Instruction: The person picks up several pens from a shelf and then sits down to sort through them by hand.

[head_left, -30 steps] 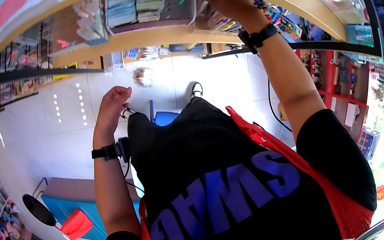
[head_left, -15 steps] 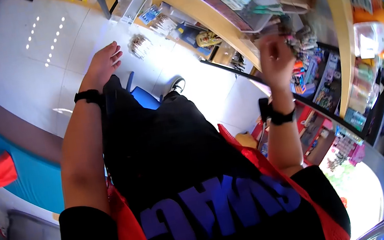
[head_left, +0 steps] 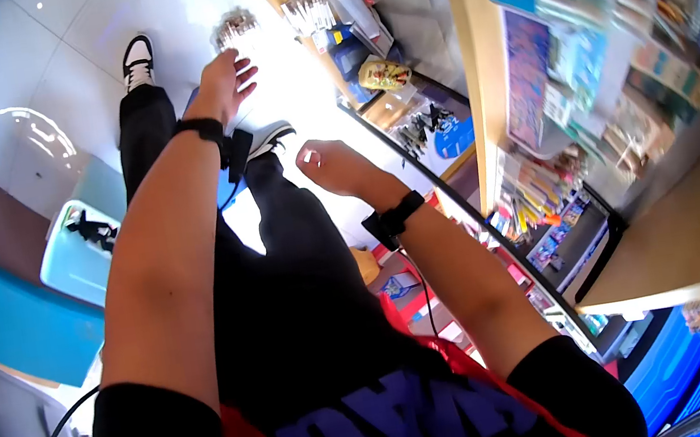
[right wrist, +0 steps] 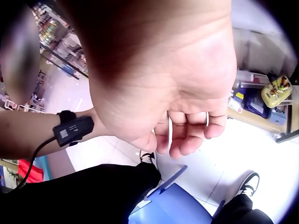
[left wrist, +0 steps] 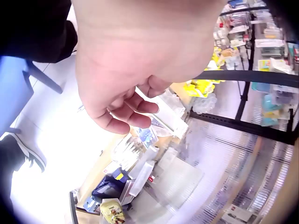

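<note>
Fingers of my right grip hang loosely curled and released, nothing in them; a second ago that grip was up among the goods of the wooden shelf, half a second ago beside them, and now it is low before my legs, well apart from that shelf; my left grip is empty too, its fingers relaxed, and nearer the right one than before; the head view has swung, so that the shelf now stands to the right of both. From the head, a pale bundle appears just past my left grip, though how far below I cannot tell; a yellow case lies on the low shelf beyond my right grip, apart from it.

Only the left wrist view shows yellow packets by a black frame beyond my left grip; the right wrist view shows the blue chair beneath my right grip, mostly hidden from the head.

To the right of my right grip, a tray holds teal and white packs; pens sit crowded nearer it; beside my left forearm, a pale blue bin has black items at its mouth.
</note>
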The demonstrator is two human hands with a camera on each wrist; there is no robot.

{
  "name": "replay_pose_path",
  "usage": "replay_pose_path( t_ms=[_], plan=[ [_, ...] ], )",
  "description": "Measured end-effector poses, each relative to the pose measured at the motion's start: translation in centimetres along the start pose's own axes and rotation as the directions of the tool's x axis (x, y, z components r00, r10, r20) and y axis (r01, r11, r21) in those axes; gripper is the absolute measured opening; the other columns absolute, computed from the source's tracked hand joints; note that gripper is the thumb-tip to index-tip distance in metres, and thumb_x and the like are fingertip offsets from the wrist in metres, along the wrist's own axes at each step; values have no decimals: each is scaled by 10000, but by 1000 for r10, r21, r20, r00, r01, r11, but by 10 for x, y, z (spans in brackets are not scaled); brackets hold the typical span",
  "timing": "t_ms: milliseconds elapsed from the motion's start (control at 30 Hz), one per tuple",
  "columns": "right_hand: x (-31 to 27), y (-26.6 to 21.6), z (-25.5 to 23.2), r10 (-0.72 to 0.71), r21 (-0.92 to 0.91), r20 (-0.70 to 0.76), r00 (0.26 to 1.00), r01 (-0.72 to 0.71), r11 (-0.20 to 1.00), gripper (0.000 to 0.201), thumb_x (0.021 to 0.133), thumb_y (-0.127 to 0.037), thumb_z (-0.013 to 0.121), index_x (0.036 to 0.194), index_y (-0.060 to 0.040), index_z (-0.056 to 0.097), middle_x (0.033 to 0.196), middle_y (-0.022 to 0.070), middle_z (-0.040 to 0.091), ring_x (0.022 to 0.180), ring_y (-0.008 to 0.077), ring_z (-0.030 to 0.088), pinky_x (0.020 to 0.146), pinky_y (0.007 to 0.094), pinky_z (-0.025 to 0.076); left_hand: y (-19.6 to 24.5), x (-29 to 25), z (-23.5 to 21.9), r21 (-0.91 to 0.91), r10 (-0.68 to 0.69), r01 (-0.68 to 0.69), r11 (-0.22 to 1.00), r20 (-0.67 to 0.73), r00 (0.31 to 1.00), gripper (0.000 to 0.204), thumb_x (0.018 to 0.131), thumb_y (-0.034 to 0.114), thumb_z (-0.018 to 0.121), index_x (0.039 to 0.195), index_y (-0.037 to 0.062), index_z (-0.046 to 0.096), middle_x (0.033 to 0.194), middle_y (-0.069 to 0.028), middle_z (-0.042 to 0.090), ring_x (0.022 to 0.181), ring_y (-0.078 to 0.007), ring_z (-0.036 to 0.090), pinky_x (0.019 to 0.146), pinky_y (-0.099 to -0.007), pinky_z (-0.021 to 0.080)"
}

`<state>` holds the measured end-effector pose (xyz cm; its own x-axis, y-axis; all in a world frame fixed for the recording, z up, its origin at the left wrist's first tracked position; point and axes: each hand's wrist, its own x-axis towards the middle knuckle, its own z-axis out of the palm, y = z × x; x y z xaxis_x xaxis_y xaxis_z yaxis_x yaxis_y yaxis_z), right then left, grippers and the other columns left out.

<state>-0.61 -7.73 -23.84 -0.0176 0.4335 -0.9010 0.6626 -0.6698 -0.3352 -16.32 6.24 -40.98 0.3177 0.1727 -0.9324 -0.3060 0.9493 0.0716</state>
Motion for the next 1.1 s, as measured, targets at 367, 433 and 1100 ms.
replay_pose_path(
  t_ms=[367, 433, 1100],
  plan=[
    [213, 128, 18, -123, -144, -432, 893, 66, 987, 386, 898, -174, 677, 1262, -93, 577, 1155, 207, 577, 1049, 358, 618, 908, 446, 520, -55, 105, -49, 156, -11, 8, 988, 17, 1000, 469, 1029, 426, 664, 1295, 43, 612, 1214, -77, 619, 1150, -209, 603, 977, -383, 499],
    [250, 138, 18, -170, -168, -497, 851, 98, 981, 448, 883, -167, 684, 1302, -95, 542, 1173, 223, 562, 1055, 368, 612, 911, 453, 517, -51, 113, -51, 231, -22, 24, 973, -13, 1000, 485, 1023, 419, 676, 1311, 33, 613, 1239, -82, 628, 1148, -204, 606, 982, -373, 502],
    [471, 173, -40, 94, -193, -687, 721, -305, 932, 742, 775, -219, 692, 1401, 74, 420, 1344, 305, 503, 1294, 509, 490, 1092, 553, 461, -70, 119, 0, 630, -66, -65, 774, 182, 981, 309, 994, 289, 627, 984, -19, 644, 801, -54, 631, 715, -105, 589, 655, -277, 485]
  ],
)
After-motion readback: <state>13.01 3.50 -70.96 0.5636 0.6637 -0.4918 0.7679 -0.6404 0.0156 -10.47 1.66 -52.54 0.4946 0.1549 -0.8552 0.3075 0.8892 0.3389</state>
